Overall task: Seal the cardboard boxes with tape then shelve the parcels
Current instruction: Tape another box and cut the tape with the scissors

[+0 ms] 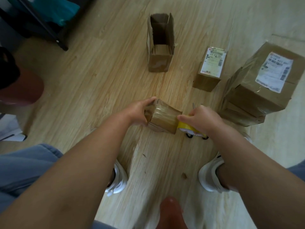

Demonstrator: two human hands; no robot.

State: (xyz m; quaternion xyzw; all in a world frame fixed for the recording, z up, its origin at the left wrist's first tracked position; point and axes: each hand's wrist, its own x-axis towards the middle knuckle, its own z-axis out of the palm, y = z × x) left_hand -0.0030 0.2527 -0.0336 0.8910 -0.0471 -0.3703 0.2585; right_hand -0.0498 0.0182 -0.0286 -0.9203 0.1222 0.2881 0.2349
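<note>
Gripping box (162,120), left hand (138,111); right hand (201,118) grips tape (183,125).

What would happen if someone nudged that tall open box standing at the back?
The open box would probably tip easily: it stands narrow and tall with its flaps up. It looks empty inside, so it is likely light. Its torn, bent flaps suggest soft, floppy cardboard.

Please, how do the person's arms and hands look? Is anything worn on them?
The left hand and the right hand are bare: no gloves, and no ring that I can make out. The left forearm and the right forearm are bare too, with no sleeve, watch or bracelet in view.
</note>
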